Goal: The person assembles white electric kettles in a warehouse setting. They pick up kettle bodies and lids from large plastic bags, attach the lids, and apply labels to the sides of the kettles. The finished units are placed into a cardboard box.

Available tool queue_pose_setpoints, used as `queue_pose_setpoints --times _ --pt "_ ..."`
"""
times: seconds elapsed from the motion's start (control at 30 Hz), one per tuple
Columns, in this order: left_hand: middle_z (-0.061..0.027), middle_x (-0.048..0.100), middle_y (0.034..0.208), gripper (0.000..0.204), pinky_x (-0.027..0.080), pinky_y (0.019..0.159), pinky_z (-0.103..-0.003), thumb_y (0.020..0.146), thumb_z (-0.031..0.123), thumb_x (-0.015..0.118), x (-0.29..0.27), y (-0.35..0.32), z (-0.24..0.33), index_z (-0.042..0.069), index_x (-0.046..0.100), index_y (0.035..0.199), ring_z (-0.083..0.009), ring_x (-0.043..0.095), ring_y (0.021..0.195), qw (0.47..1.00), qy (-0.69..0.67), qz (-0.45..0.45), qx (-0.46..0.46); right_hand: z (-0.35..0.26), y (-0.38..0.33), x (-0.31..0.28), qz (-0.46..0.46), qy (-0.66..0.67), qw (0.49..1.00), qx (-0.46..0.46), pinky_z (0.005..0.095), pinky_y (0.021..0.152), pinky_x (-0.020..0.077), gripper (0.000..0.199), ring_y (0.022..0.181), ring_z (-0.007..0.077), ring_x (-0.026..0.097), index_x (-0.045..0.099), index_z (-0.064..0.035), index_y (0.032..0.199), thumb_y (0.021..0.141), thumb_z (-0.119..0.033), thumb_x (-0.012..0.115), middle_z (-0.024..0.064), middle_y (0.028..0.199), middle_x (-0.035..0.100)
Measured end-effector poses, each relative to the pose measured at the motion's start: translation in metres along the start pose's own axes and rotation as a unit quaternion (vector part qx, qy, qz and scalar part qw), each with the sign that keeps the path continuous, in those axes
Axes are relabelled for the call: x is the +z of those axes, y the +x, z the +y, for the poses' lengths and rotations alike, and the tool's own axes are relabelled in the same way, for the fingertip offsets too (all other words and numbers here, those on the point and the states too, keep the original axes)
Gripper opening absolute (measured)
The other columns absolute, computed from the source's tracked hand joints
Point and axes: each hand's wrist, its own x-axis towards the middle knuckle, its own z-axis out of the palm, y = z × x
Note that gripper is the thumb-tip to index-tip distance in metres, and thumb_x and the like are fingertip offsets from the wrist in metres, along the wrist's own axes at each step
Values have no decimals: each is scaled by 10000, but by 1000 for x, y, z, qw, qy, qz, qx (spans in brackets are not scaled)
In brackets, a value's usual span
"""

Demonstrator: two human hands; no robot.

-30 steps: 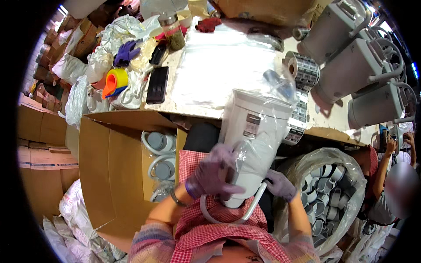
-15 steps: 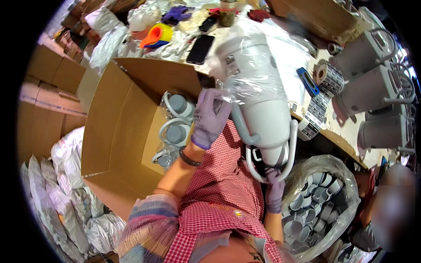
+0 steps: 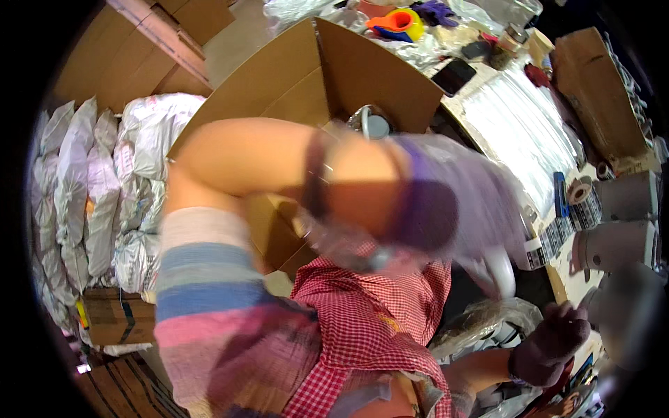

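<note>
My left hand [image 3: 460,198], in a purple glove, is smeared by motion as its forearm sweeps across the middle of the view; its fingers cannot be made out. Under that arm shows part of a grey handled tumbler [image 3: 496,275], mostly hidden by hand and forearm. Clear plastic wrap [image 3: 334,240] hangs beneath the wrist. Further right, my right hand [image 3: 550,345], gloved in purple, is raised with its fingers curled and nothing visible in them. Behind the left arm stands an open cardboard box [image 3: 279,90], with a bagged tumbler's grey lid [image 3: 376,127] showing inside.
On the worktable lie a phone [image 3: 453,76], a stack of clear bags [image 3: 512,132], a blue cutter [image 3: 561,194] and a label roll [image 3: 580,191]. Grey tumblers [image 3: 613,244] stand at its right edge. A plastic-lined bin [image 3: 481,320] sits below. White sacks [image 3: 73,188] line the left.
My view has turned rightward and the box appears further right. The left arm has swung across to the right, over the tumbler. My right hand has left the tumbler's lower end and moved out right.
</note>
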Motion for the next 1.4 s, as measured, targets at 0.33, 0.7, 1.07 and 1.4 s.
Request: queue_pose_setpoints --times 0.33,0.7,1.07,1.4 --pt "-79 694 813 390 517 709 -324 949 341 601 37 -410 29 13 689 1142 -133 631 752 524 198 597 -575 101 -55 12 110 64 933 336 381 906 447 433 1077 288 562 557 -12 1171 935 -374 520 176 1193 565" --pt "-163 724 923 724 499 751 -438 898 691 404 367 -366 -174 64 680 1133 -356 681 869 157 -186 450 -859 125 -59 70 51 104 855 505 383 933 463 351 958 228 576 587 11 1102 919 -288 569 146 1094 609" --pt "-70 634 1097 541 486 835 -397 961 497 478 451 -357 -264 68 585 1271 -242 598 981 273 -387 548 -689 63 17 -111 -34 -408 833 371 350 978 471 396 1129 201 575 613 -28 1213 865 -184 719 102 1215 609" --pt "-61 605 1172 450 486 835 -356 972 354 565 258 -372 -238 78 546 1327 -222 583 1033 377 -207 667 -609 32 187 -375 548 -136 819 98 307 764 477 335 864 174 590 603 -68 1151 992 -357 546 70 982 619"
